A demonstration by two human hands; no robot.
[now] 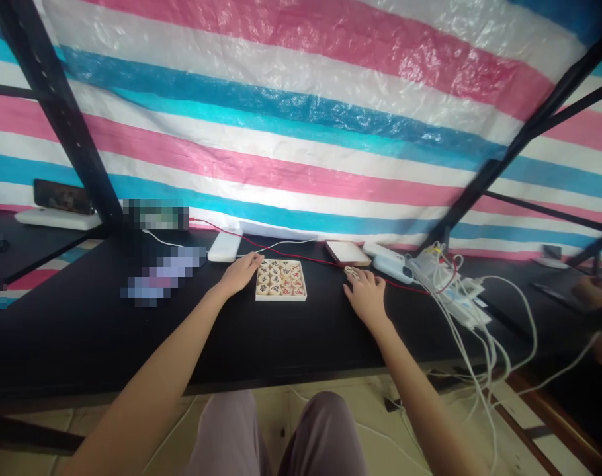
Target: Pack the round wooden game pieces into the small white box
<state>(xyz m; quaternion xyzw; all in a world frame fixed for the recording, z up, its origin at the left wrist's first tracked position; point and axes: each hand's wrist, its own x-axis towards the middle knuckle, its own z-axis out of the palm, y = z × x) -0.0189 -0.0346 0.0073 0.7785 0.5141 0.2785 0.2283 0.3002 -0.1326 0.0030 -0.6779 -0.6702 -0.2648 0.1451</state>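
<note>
A white open box (281, 299) of round wooden Chinese chess pieces sits on the black table, with black-lettered pieces on its left and red-lettered ones on its right. My left hand (240, 274) is at the box's back left corner, its fingers closed against the edge. To the right of the box, my right hand (366, 292) is low over the table. Between its thumb and fingers are Chinese chess pieces (351, 272); how many I cannot tell. Just behind that hand lies a shallow lid-like box (348, 253), pale on top with brown sides.
White power banks (225, 243) (393, 266) lie at the back. A thin red cable (281, 248) crosses behind the chess box. White cables and plugs (460, 291) tangle at the right. A phone (63, 196) stands far left. Another person's hand (596, 291) shows far right.
</note>
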